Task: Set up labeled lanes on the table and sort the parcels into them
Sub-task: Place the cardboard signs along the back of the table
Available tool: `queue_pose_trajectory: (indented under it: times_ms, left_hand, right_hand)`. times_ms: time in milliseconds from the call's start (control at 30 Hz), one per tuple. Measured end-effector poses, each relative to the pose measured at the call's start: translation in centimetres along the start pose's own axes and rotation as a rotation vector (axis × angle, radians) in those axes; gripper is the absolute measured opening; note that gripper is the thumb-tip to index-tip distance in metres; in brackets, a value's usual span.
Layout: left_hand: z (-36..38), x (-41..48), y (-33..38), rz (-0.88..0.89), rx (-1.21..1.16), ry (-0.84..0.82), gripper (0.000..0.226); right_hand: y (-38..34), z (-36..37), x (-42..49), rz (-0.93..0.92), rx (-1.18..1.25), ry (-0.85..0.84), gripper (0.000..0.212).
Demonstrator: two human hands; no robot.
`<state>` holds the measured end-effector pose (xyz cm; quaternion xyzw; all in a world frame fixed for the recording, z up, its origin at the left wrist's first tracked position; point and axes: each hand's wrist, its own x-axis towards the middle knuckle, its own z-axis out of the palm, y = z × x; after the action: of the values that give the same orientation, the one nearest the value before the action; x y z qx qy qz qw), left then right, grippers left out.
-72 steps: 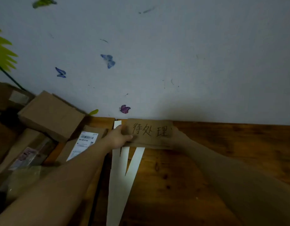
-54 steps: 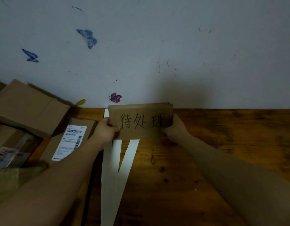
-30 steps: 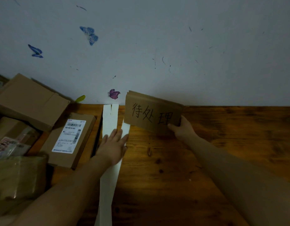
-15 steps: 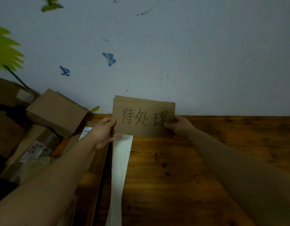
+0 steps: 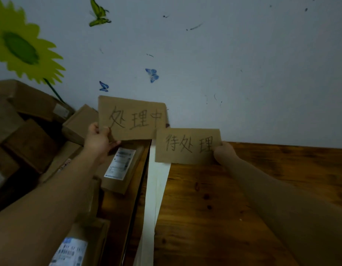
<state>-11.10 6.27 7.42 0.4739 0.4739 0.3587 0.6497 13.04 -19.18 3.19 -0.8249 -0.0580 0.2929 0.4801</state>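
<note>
The 处理中 card [image 5: 131, 118] is pinched by the left grip [image 5: 98, 140] above the parcels [image 5: 119, 166], the 待处理 card [image 5: 187, 145] by the right grip [image 5: 223, 152] over the bench [image 5: 243, 189]. Each is best stood against the wall [image 5: 243, 73], heading its own lane beside the white strips [image 5: 156, 181].

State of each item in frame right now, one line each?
处理中 sign: raised in front of the wall, gripped by left hand.
待处理 sign: upright at the back of the table, held by right hand.
Paper strips: lying flat on table.
Labelled parcel: lying flat, label up.
</note>
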Motion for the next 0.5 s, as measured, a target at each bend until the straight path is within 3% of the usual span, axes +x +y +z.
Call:
queue_pose_trajectory:
  times_ms: [100,200,300,400,500]
  left_hand:
    - [-1.1,0.4,0.7,0.043,-0.012,0.085,0.019]
    - [-0.9,0.7,0.0,0.014,-0.043,0.041,0.019]
    - [0.5,0.3,-1.1,0.019,0.026,-0.055,0.022]
    - [2.0,0.0,-1.9,0.011,0.045,-0.091,0.015]
    - [2.6,0.1,-2.0,-0.006,0.062,-0.094,0.012]
  right_hand:
    - [1.7,-0.1,1.0,0.035,-0.084,0.041,0.016]
    - [2.4,0.8,2.1,0.031,-0.208,0.050,0.020]
    - [2.8,1.9,2.3,-0.036,-0.478,0.011,0.059]
    - [4.3,2.9,1.8,-0.257,-0.980,-0.218,0.054]
    - [6.5,3.7,2.2,-0.301,-1.233,-0.414,0.056]
